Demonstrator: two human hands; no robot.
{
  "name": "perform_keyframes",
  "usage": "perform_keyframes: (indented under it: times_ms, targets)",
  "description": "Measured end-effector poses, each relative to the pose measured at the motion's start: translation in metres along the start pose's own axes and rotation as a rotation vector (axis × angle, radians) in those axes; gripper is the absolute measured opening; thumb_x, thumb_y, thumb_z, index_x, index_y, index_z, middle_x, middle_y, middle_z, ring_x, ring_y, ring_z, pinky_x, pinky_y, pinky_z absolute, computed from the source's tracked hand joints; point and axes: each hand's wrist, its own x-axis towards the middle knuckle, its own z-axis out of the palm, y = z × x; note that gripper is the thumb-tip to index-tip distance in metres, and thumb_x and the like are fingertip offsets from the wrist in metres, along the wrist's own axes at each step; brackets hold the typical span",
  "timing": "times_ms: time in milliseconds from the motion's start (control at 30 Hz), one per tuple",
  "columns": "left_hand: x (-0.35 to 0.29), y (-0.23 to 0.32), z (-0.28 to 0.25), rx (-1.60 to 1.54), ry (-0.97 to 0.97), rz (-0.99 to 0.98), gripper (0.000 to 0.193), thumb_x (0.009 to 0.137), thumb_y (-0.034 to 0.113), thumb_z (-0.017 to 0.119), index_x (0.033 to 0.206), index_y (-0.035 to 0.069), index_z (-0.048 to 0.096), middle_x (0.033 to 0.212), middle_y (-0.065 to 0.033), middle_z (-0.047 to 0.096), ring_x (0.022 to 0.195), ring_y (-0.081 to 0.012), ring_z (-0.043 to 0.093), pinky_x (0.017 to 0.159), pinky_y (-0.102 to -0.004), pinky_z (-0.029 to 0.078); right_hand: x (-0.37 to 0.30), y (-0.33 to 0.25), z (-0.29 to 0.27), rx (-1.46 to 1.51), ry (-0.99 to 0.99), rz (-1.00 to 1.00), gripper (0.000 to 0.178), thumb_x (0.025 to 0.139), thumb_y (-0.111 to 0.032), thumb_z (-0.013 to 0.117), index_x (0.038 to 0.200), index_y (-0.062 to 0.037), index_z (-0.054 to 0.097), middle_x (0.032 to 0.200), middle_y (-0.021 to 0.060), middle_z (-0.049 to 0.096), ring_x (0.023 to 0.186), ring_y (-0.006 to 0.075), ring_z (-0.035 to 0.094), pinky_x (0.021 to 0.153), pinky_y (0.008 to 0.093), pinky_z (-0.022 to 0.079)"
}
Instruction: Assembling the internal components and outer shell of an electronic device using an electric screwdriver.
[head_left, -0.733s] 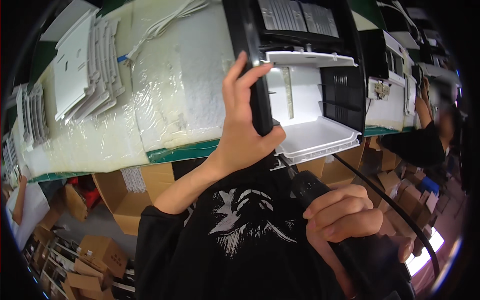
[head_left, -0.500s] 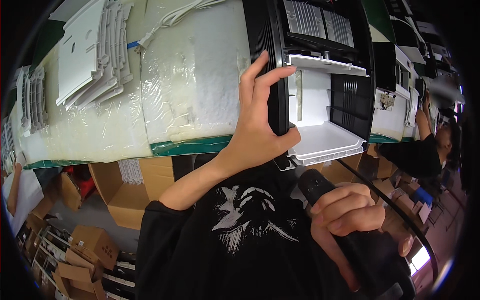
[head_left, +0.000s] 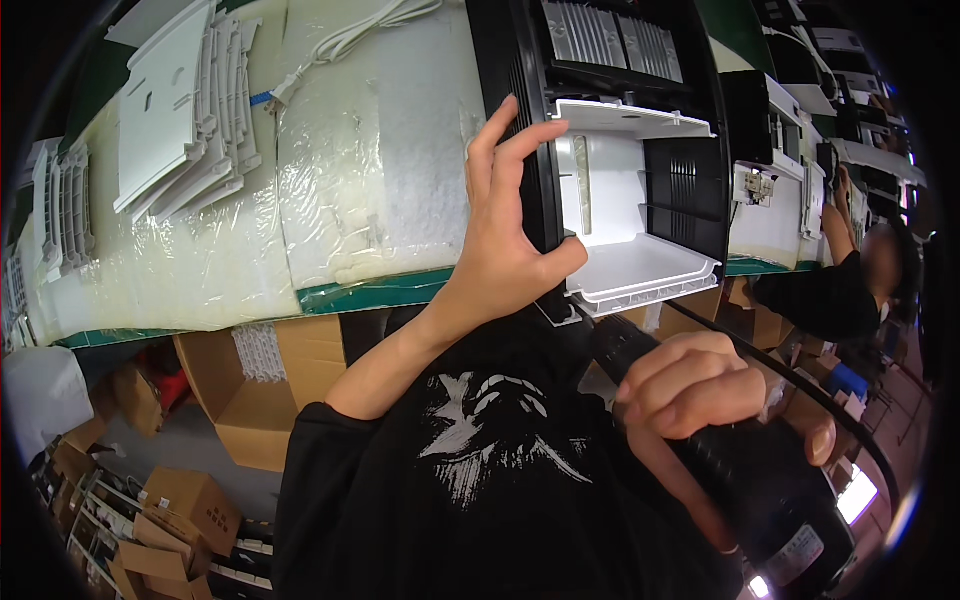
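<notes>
A black appliance housing (head_left: 540, 190) with a white inner compartment (head_left: 640, 265) and metal fins (head_left: 585, 35) lies on the padded table. My left hand (head_left: 510, 230) grips its left wall, thumb at the near edge and fingers spread over the side. In my right hand (head_left: 695, 385) is a black handheld power tool (head_left: 750, 480), its fingers wrapped round the body. The tool's nose points up-left at the housing's near left corner, close below a small metal bracket (head_left: 560, 312). Whether its tip touches there I cannot tell.
White plastic panels (head_left: 165, 120) are stacked at the left, near a coiled white cable (head_left: 360, 35). A black cable (head_left: 800, 385) runs down to the right. Cardboard boxes (head_left: 265, 450) stand below the table edge. At the right another person's arm (head_left: 838, 228) reaches to the table.
The power tool's nose has come up closer to the housing's near corner, with my right hand slightly higher. My left hand keeps its hold. The housing appears a little further left.
</notes>
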Motion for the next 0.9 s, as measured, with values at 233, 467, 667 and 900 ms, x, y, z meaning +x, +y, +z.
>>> perform_keyframes:
  times_ms: [233, 467, 667, 900]
  targets:
    - [-0.004, -0.005, -0.025, 0.164, -0.004, -0.054, 0.089, 0.057, 0.020, 0.066, 0.140, 0.010, 0.036, 0.150, -0.0187, 0.023, 0.136, -0.0315, 0.030, 0.107, -0.0452, 0.030, 0.017, -0.055, -0.057, 0.314, 0.291, 0.011, 0.046, 0.084, -0.043, 0.068, 0.076, -0.0047, 0.045, 0.047, 0.0019, 0.041, 0.042, 0.0180, 0.052, 0.051, 0.0253, 0.052]
    - [0.000, 0.002, -0.021, 0.070, -0.028, -0.134, 0.091, 0.056, 0.020, 0.062, 0.142, 0.007, 0.033, 0.149, -0.0171, 0.023, 0.127, -0.0275, 0.038, 0.107, -0.0399, 0.032, 0.061, -0.073, -0.207, -0.112, 0.652, 0.115, 0.028, 0.091, -0.024, 0.061, 0.101, -0.0002, 0.048, 0.066, 0.0039, 0.043, 0.055, 0.0143, 0.046, 0.053, 0.0235, 0.042]
    - [0.000, 0.003, -0.026, 0.151, -0.118, -0.064, 0.093, 0.063, 0.022, 0.070, 0.145, 0.009, 0.029, 0.151, -0.0185, 0.019, 0.139, -0.0328, 0.025, 0.111, -0.0463, 0.023, 0.012, 0.060, -0.418, -0.536, 1.089, 0.144, 0.027, 0.086, -0.007, 0.064, 0.103, 0.0005, 0.044, 0.077, 0.0132, 0.055, 0.056, 0.0230, 0.057, 0.044, 0.0355, 0.049]
    - [0.046, 0.003, -0.059, 0.091, -0.076, -0.183, 0.078, 0.081, 0.022, 0.066, 0.146, 0.004, 0.027, 0.149, -0.0200, 0.028, 0.138, -0.0321, 0.030, 0.111, -0.0451, 0.026, -0.013, 0.121, -0.481, -1.435, 1.034, 0.746, 0.056, 0.088, -0.045, 0.056, 0.095, 0.0100, 0.066, 0.098, 0.0251, 0.066, 0.087, 0.0395, 0.065, 0.086, 0.0459, 0.049]
